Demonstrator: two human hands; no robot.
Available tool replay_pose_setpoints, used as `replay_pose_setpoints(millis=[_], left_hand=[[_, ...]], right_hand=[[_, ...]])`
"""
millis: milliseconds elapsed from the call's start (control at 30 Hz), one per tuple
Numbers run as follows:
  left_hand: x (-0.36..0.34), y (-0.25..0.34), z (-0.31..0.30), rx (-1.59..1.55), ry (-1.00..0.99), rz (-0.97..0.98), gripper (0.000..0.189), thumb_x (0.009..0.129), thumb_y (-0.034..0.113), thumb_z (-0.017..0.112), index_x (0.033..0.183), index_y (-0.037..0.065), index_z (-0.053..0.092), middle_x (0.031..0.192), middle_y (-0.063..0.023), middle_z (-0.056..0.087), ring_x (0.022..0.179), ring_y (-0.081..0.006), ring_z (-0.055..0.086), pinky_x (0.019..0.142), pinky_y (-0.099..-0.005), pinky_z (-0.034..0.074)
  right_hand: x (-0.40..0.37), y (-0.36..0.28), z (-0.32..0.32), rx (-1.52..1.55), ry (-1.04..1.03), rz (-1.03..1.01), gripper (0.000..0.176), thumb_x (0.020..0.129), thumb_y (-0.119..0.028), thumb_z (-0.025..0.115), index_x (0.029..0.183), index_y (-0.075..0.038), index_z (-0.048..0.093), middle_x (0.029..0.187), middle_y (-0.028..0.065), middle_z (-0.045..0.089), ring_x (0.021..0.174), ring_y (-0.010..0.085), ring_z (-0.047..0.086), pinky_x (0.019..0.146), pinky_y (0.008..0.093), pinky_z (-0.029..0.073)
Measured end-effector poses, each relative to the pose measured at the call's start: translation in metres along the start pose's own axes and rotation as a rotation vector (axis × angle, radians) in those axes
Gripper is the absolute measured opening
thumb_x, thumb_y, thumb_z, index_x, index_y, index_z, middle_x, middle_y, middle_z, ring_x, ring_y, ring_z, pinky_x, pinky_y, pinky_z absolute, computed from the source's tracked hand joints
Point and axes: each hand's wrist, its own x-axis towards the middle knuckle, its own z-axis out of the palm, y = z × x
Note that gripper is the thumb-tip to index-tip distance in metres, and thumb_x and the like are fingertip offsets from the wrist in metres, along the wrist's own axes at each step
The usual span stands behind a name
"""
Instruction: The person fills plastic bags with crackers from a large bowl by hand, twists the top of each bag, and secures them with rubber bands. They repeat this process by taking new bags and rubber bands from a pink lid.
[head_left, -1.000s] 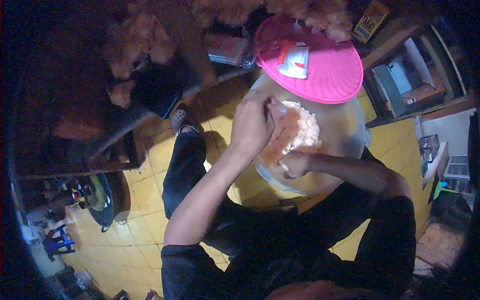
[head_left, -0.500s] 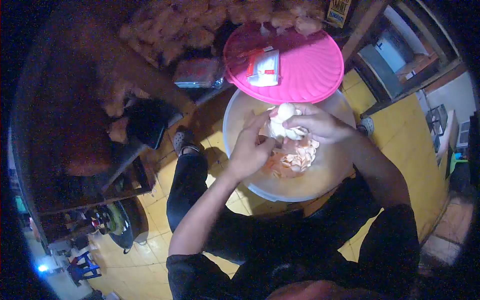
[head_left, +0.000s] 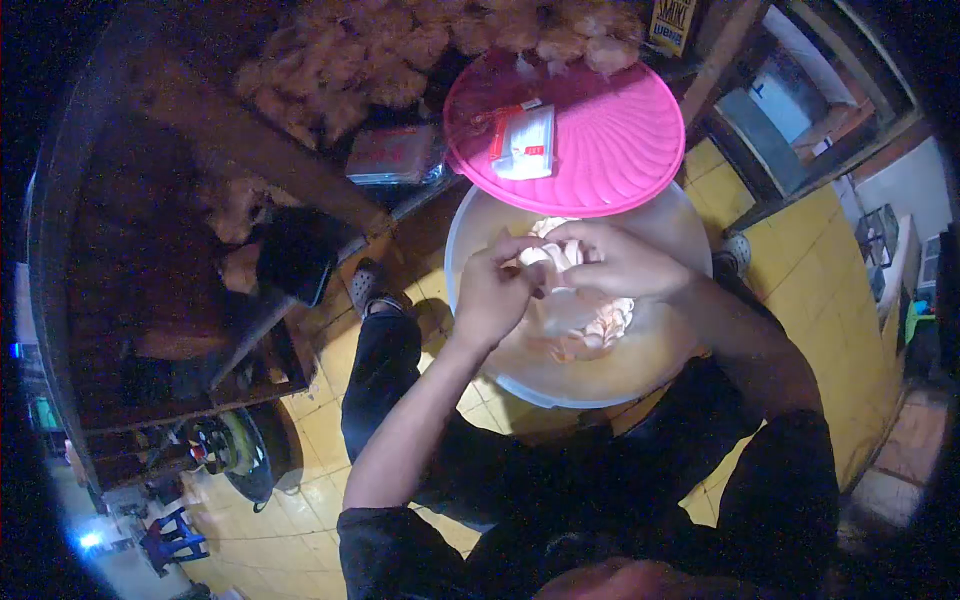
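Both my hands meet over a large translucent tub [head_left: 690, 340] between my legs. My left hand [head_left: 495, 300] and my right hand [head_left: 635, 262] are closed, from either side, around a cluster of pale, rounded, chip-like pieces [head_left: 553, 256]. Fingers cover part of the cluster, and I cannot make out whether thin plastic wraps it. Below, more pale, thin curled pieces [head_left: 605, 325] lie in the tub. A ridged pink lid [head_left: 630, 130] rests over the tub's far side, carrying a white and red plastic packet [head_left: 527, 143].
Brownish filled bags [head_left: 370, 60] are heaped at the back. A stack of clear plastic packs [head_left: 392, 153] lies left of the lid. Dark wooden furniture [head_left: 160, 290] flanks the left, and a wooden frame [head_left: 790, 195] stands at right. A dark wok-like pan [head_left: 250, 460] is at lower left.
My hands have lowered slightly with the pale cluster, and my right hand has turned over its top. Less of the cluster shows now. The view has shifted a little.
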Motion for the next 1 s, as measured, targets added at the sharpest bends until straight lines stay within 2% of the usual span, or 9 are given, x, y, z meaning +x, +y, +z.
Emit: replay_pose_setpoints(millis=[133,367,500,600,700,767,800,867,1000], left_hand=[[0.002,-0.006,-0.008,0.064,0.006,-0.039,0.021,0.093,0.011,0.057,0.105,-0.002,0.068,0.082,-0.0069,0.067,0.069,-0.0124,0.061,0.064,-0.0276,0.050],[0.001,0.001,-0.006,0.005,0.059,-0.186,0.022,0.092,0.006,0.053,0.107,0.001,0.068,0.085,-0.0072,0.069,0.069,-0.0139,0.064,0.061,-0.0279,0.051],[0.000,-0.001,-0.005,-0.033,0.110,-0.165,0.023,0.091,0.004,0.053,0.109,0.002,0.068,0.088,-0.0073,0.070,0.072,-0.0144,0.066,0.060,-0.0279,0.052],[0.001,-0.002,-0.001,-0.078,0.028,-0.143,0.023,0.091,0.003,0.054,0.110,0.002,0.067,0.089,-0.0074,0.070,0.075,-0.0144,0.066,0.061,-0.0280,0.052],[0.001,0.003,0.000,-0.234,0.036,-0.153,0.023,0.084,0.002,0.056,0.103,-0.002,0.069,0.081,-0.0089,0.068,0.069,-0.0121,0.064,0.058,-0.0259,0.050],[0.002,0.002,-0.004,0.083,0.025,-0.045,0.022,0.081,0.002,0.059,0.100,-0.005,0.068,0.081,-0.0129,0.069,0.072,-0.0199,0.067,0.065,-0.0318,0.053],[0.003,-0.003,-0.009,0.083,0.027,-0.045,0.022,0.081,0.002,0.059,0.100,-0.005,0.068,0.081,-0.0129,0.069,0.072,-0.0199,0.067,0.065,-0.0318,0.053],[0.005,-0.013,-0.018,0.749,0.149,0.411,0.021,0.082,0.001,0.061,0.101,0.001,0.071,0.086,-0.0145,0.070,0.073,-0.0250,0.068,0.066,-0.0333,0.053],[0.002,-0.007,-0.026,0.860,0.151,0.340,0.026,0.075,0.000,0.064,0.100,0.002,0.071,0.088,-0.0178,0.068,0.072,-0.0294,0.068,0.068,-0.0352,0.054]], right_hand=[[0.000,0.002,0.001,0.133,-0.059,0.062,0.045,0.081,-0.008,0.069,0.122,0.002,0.056,0.103,0.0115,0.064,0.089,0.0153,0.061,0.078,0.0290,0.049],[0.003,0.010,0.011,0.269,-0.033,0.055,0.030,0.087,-0.003,0.064,0.115,0.003,0.059,0.101,0.0090,0.066,0.089,0.0142,0.063,0.078,0.0317,0.051],[0.005,0.025,0.019,0.101,0.073,-0.017,0.026,0.085,-0.008,0.067,0.110,0.000,0.062,0.095,0.0109,0.068,0.088,0.0182,0.066,0.078,0.0346,0.052],[0.003,0.018,0.019,-0.080,0.152,-0.086,0.026,0.083,-0.013,0.069,0.106,-0.002,0.063,0.093,0.0145,0.068,0.086,0.0219,0.067,0.077,0.0353,0.052],[0.002,0.017,0.018,-0.184,0.202,-0.086,0.026,0.082,-0.016,0.071,0.103,-0.004,0.064,0.090,0.0163,0.068,0.084,0.0245,0.067,0.076,0.0356,0.052],[0.004,0.020,0.018,-0.179,0.221,-0.079,0.025,0.082,-0.017,0.072,0.101,-0.004,0.065,0.089,0.0162,0.068,0.082,0.0254,0.068,0.074,0.0358,0.052],[0.005,0.021,0.016,-0.188,0.242,-0.074,0.023,0.082,-0.017,0.072,0.099,-0.004,0.065,0.087,0.0155,0.068,0.080,0.0251,0.068,0.073,0.0361,0.052],[0.008,0.026,0.016,-0.197,0.263,-0.068,0.021,0.082,-0.017,0.072,0.097,-0.004,0.066,0.085,0.0147,0.068,0.079,0.0249,0.068,0.071,0.0363,0.052],[0.011,0.035,0.019,-0.009,0.274,-0.115,0.018,0.084,-0.015,0.071,0.092,-0.001,0.065,0.082,0.0107,0.069,0.077,0.0177,0.067,0.068,0.0347,0.052]])
